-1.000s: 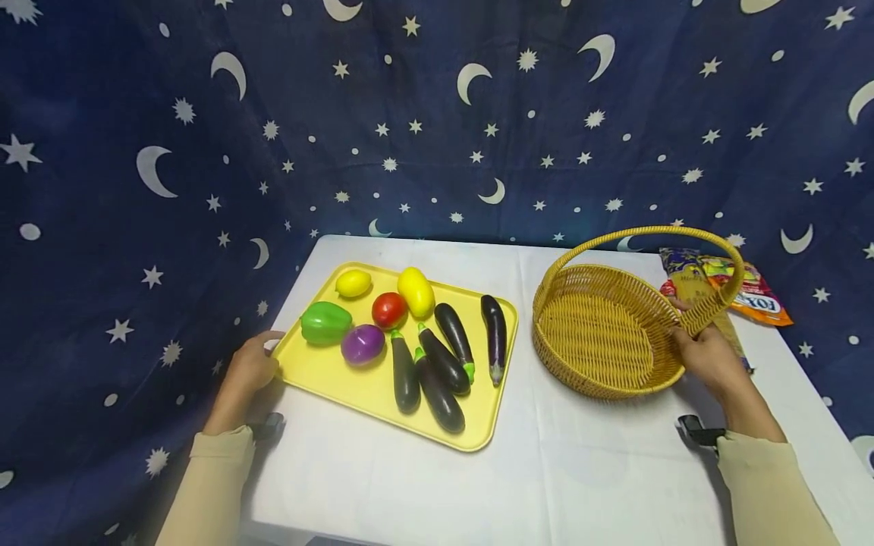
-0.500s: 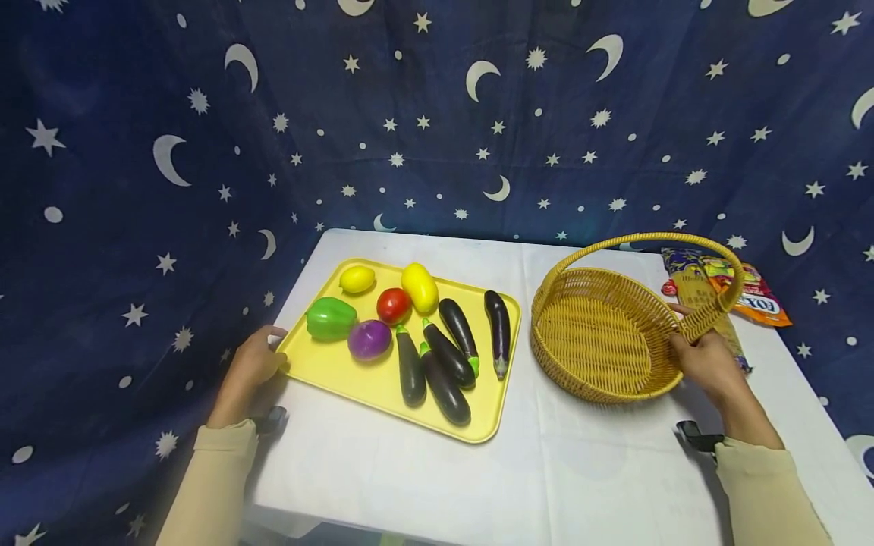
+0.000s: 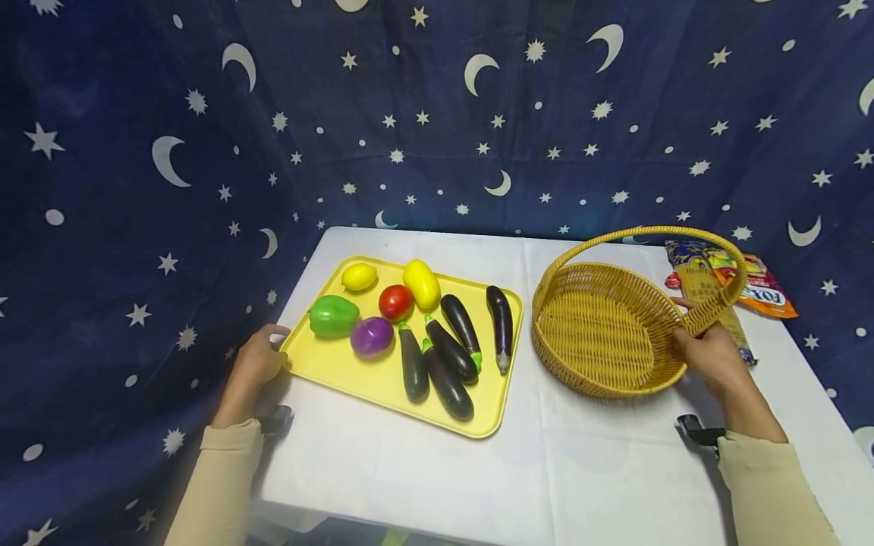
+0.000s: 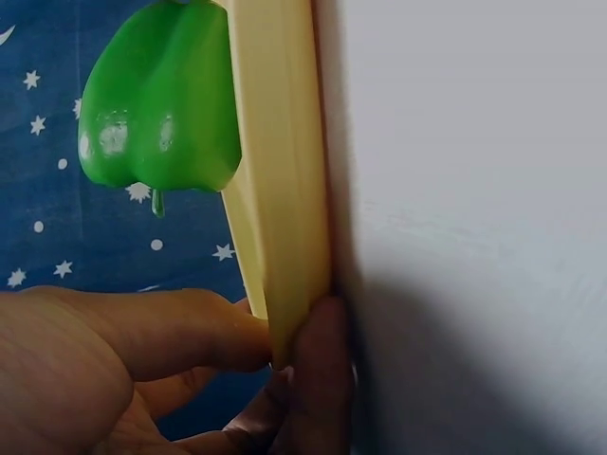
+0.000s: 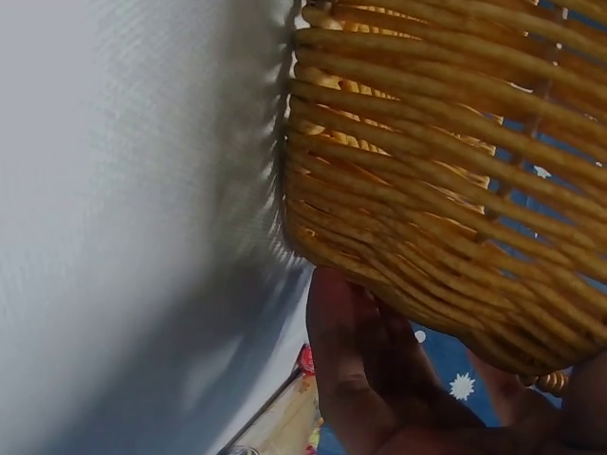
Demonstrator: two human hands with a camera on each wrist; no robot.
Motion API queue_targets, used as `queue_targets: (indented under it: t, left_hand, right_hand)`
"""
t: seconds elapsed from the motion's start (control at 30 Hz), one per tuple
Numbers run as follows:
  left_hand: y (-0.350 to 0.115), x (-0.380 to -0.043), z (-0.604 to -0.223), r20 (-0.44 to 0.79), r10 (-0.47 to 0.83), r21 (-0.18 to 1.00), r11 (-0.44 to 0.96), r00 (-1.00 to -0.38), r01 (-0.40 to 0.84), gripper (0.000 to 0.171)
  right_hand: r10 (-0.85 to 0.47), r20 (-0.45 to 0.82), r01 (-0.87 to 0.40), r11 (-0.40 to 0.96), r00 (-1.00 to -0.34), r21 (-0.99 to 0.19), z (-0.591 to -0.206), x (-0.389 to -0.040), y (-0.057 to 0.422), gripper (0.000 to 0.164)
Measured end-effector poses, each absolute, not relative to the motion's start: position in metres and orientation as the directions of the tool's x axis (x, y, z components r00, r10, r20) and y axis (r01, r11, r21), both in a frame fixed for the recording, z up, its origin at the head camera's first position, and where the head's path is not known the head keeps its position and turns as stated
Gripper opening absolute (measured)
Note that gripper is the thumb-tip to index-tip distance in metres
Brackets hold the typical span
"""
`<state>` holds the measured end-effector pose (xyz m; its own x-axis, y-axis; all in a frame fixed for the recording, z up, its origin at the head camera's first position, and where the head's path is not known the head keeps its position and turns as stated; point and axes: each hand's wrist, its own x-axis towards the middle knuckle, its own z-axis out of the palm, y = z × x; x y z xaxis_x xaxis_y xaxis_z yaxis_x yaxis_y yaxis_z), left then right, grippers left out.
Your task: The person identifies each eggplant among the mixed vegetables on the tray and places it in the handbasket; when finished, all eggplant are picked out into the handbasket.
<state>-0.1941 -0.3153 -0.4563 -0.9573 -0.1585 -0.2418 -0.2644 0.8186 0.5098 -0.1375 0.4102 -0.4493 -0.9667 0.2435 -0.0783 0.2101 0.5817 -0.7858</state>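
Your left hand (image 3: 256, 360) has the tray (image 3: 328, 364) pinched at its near-left corner: thumb on the rim, fingertips under it, against the table (image 3: 410, 478). Your right hand (image 3: 713, 360) grips the basket (image 3: 594, 341) at its right side, by the handle base; thumb inside, other fingers outside and low on the wall.

Tray: pale yellow, rectangular, rounded corners, low rim, sits skewed on the left half of the table. Basket: round, golden-brown weave, tall arched handle (image 3: 655, 230), just right of the tray. Strip of white cloth between the two. Can't tell if the basket bottom fully touches the table.

On the tray: lemon (image 3: 359, 277) at the far left, green pepper (image 3: 333, 316) nearest your left hand, purple onion (image 3: 372, 337) beside it, tomato (image 3: 396, 302) and yellow fruit (image 3: 422, 284) in the middle. Four green-capped eggplants (image 3: 447, 383) bunch right of center; a slimmer dark eggplant (image 3: 501, 326) lies apart along the right rim.

Behind the basket: noodle packet (image 3: 699, 280), partly blocked by the handle and your right hand, and an orange-red packet (image 3: 761, 292). Starry blue curtain (image 3: 410, 91) backs the table.
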Motion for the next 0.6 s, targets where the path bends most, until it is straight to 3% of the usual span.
queue_targets:
  t: [0.23, 0.6]
  left_hand:
    - [-0.315, -0.197, -0.455, -0.238, -0.164, 0.533, 0.802, -0.957, -0.27, 0.064]
    - [-0.314, -0.198, -0.453, -0.214, -0.154, 0.571, 0.782, -0.965, -0.252, 0.066]
  right_hand:
    - [0.237, -0.087, 0.206, 0.544, -0.968, -0.813, -0.449, -0.138, 0.415, 0.06]
    - [0.049, -0.191, 0.192, 0.465, -0.98, -0.864, -0.449, -0.13, 0.428, 0.067]
